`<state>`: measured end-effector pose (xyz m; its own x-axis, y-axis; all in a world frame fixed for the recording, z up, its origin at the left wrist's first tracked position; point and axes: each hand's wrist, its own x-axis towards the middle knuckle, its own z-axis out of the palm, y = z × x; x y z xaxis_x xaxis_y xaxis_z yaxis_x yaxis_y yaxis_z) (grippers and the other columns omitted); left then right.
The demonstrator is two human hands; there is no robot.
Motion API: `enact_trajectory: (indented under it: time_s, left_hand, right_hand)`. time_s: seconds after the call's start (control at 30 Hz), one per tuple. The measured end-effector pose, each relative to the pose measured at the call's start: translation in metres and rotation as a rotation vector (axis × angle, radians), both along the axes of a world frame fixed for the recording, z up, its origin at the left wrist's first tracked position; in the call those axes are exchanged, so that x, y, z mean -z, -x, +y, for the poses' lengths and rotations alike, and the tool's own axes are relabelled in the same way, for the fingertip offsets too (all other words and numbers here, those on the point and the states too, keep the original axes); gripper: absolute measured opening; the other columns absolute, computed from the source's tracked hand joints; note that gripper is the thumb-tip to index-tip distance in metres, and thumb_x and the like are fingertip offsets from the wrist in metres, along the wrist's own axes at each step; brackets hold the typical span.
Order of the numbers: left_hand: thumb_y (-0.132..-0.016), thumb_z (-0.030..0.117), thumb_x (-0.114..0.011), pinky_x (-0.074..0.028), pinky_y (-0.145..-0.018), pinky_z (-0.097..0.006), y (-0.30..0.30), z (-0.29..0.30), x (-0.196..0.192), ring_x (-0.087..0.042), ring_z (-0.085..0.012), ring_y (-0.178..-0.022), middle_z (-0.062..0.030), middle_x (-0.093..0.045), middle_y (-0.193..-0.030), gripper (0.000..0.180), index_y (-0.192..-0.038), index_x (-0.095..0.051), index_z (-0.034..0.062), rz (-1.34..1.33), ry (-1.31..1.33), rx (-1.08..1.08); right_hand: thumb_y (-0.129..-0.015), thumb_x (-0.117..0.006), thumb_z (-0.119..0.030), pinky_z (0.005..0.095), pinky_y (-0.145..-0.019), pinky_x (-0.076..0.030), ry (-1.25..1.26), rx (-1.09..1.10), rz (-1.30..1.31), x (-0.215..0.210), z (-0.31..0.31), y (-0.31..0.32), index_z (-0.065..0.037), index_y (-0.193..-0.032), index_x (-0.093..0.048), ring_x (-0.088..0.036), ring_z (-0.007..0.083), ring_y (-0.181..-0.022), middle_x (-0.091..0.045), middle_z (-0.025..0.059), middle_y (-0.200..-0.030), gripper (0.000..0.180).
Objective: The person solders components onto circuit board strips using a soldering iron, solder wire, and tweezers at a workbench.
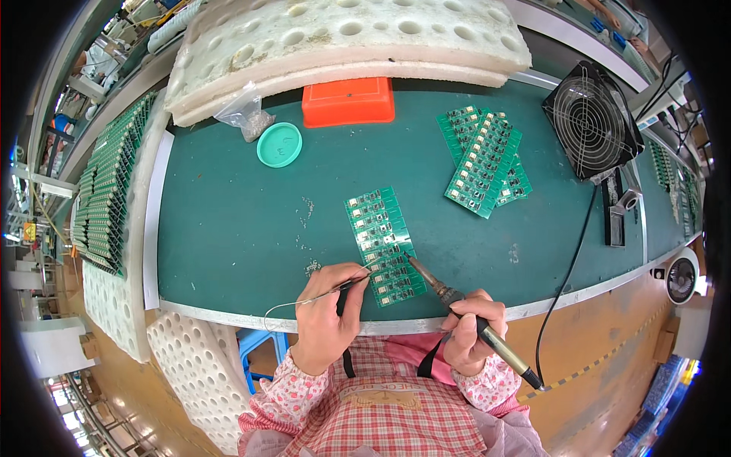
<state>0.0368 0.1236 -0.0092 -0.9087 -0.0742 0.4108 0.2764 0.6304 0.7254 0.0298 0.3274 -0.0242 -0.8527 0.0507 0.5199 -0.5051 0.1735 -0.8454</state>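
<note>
A green circuit board panel (pixel 378 228) with rows of small parts lies tilted on the green work mat near the front edge. My right hand (pixel 474 327) grips a soldering iron (pixel 499 346), its tip touching or just above the panel's right side. My left hand (pixel 327 308) is closed at the panel's left edge, pinching a thin silvery solder wire (pixel 283 306) that loops out to the left. Something dark and slim, perhaps tweezers, also shows between those fingers; its kind is unclear.
Several more board panels (pixel 483 164) overlap at the right, near a black fan (pixel 592 118) and an iron stand (pixel 615 217). Behind lie a red bin (pixel 348 103), teal lid (pixel 279 145), plastic bag (pixel 247 114) and holed white foam (pixel 350 46). Boards (pixel 110 190) stand racked left.
</note>
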Motion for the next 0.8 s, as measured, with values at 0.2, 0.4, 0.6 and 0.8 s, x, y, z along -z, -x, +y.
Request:
enact_trajectory:
  time_s: [0.2, 0.4, 0.6, 0.8]
  left_hand:
    - [-0.083, -0.012, -0.068, -0.054, -0.074, -0.034, 0.0001, 0.0023, -0.0044, -0.069, -0.0275, -0.085, -0.0147, -0.07, -0.099, 0.02, -0.101, -0.065, -0.0024, -0.005, 0.059, 0.005]
    - [-0.083, -0.01, -0.069, -0.053, -0.074, -0.035, 0.0008, 0.0028, -0.0063, -0.069, -0.0288, -0.085, -0.0142, -0.07, -0.099, 0.02, -0.101, -0.066, -0.0013, -0.019, 0.086, -0.001]
    - [-0.082, -0.009, -0.069, -0.053, -0.074, -0.035, 0.0013, 0.0032, -0.0062, -0.068, -0.0292, -0.085, -0.014, -0.07, -0.098, 0.02, -0.1, -0.066, -0.0004, -0.021, 0.097, -0.005]
    - [-0.082, -0.009, -0.07, -0.052, -0.074, -0.036, 0.0016, 0.003, -0.0048, -0.067, -0.0295, -0.086, -0.0133, -0.07, -0.099, 0.021, -0.101, -0.066, 0.0, -0.018, 0.108, 0.0]
  right_hand:
    - [-0.094, -0.062, -0.014, 0.0303, -0.051, -0.049, -0.014, -0.013, 0.008, -0.0019, 0.0006, 0.0013, -0.002, -0.096, -0.064, -0.058, 0.0168, -0.051, -0.06, 0.0023, -0.058, 0.012]
    - [-0.095, -0.063, -0.015, 0.031, -0.051, -0.049, -0.023, -0.022, 0.008, -0.0019, 0.0013, 0.0014, -0.002, -0.095, -0.064, -0.057, 0.0174, -0.051, -0.061, 0.0032, -0.06, 0.013]
    - [-0.095, -0.063, -0.016, 0.0311, -0.05, -0.048, -0.021, -0.029, 0.01, -0.0032, 0.0013, 0.0016, -0.002, -0.095, -0.063, -0.058, 0.0176, -0.051, -0.062, 0.0038, -0.061, 0.014]
    - [-0.096, -0.062, -0.017, 0.0308, -0.05, -0.049, -0.026, -0.022, 0.027, -0.0022, 0.0003, 0.0022, -0.002, -0.095, -0.063, -0.058, 0.0175, -0.05, -0.061, 0.0039, -0.061, 0.015]
